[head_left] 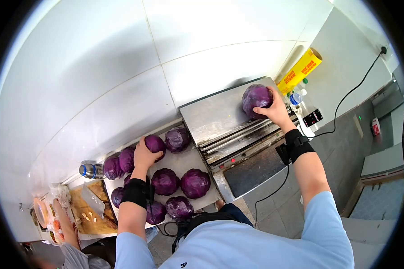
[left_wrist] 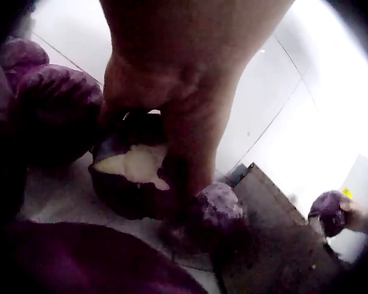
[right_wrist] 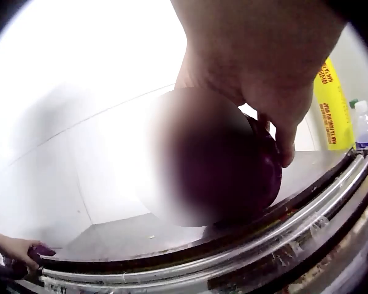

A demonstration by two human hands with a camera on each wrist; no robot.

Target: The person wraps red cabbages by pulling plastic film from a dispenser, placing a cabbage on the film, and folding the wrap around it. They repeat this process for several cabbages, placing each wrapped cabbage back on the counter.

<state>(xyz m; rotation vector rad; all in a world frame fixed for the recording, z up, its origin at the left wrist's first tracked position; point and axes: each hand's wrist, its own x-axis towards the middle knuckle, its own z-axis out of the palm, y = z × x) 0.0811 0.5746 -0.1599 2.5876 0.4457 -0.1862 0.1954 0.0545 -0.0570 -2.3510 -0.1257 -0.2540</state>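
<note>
My right hand (head_left: 276, 107) grips a large purple cabbage (head_left: 254, 99) over the steel top of a film wrapping machine (head_left: 211, 110). Its thumb curls across the near side. Farther left, my left hand (head_left: 144, 154) holds a smaller purple cabbage (head_left: 155, 144), with fingers and thumb around it. The pale cut stem end of this cabbage (left_wrist: 135, 164) shows in the left wrist view. Right beside it sits a cabbage covered in shiny film (head_left: 177, 139). Blur covers much of the right hand's cabbage (right_wrist: 245, 177) in the right wrist view.
Several more cabbages (head_left: 195, 183) sit on the pale counter (head_left: 188, 161). A yellow film roll box (head_left: 300, 71), bottles (head_left: 295, 97) and a phone (head_left: 313, 118) are at the right. A metal flask (head_left: 89, 170) stands at left, near another person's arm (head_left: 66, 224) and a brown board (head_left: 87, 210). A cable (head_left: 345, 101) hangs at right.
</note>
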